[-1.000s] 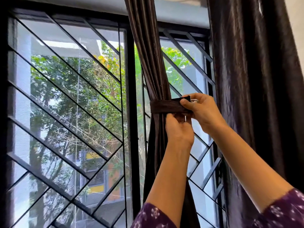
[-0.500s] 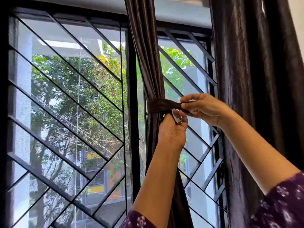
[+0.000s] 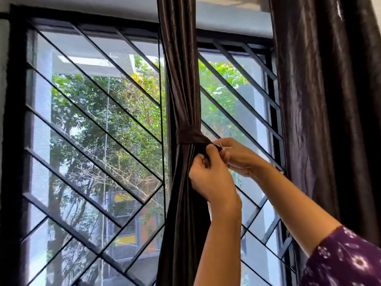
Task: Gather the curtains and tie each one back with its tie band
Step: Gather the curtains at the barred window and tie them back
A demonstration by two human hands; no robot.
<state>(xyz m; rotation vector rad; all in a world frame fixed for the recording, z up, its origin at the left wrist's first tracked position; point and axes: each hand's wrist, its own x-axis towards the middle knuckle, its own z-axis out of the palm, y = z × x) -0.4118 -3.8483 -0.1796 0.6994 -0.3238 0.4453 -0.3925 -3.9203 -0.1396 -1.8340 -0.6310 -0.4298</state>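
Shift: left hand (image 3: 210, 176) higher and further right than half a second ago, now overlapping right hand (image 3: 241, 159) at the band's free end; pale patch seen between them then, now covered.
Tie band (image 3: 188, 135): flat strip of dark brown cloth, duller than the curtain's sheen, wrapped snug round the gathered curtain at mid height, tapering rightward into the fingers.
Gathered curtain (image 3: 179, 69): glossy brown satin-like fabric, bunched into long vertical pleats, cinched to a waist at the band, flaring below; hanging before the middle of the grille (image 3: 92, 129).
Left hand: fingers curled, thumb and forefinger pinching the band's end, back of hand toward camera.
Right hand: partly behind the left, fingertips pinching the same end from the right; a few pale loose threads (image 3: 223, 145) sticking out there.
Second curtain (image 3: 321, 100): same shiny dark fabric, crinkled, hanging loose and untied along the right edge.
Sleeve (image 3: 350, 261): purple cloth, small white flower print, on the right arm.
Grille: thin black bars, slanted, meeting in chevrons; fine mesh screen behind.
Outside: leafy green trees (image 3: 86, 104); blurred building (image 3: 123, 238) with yellow and orange patches.
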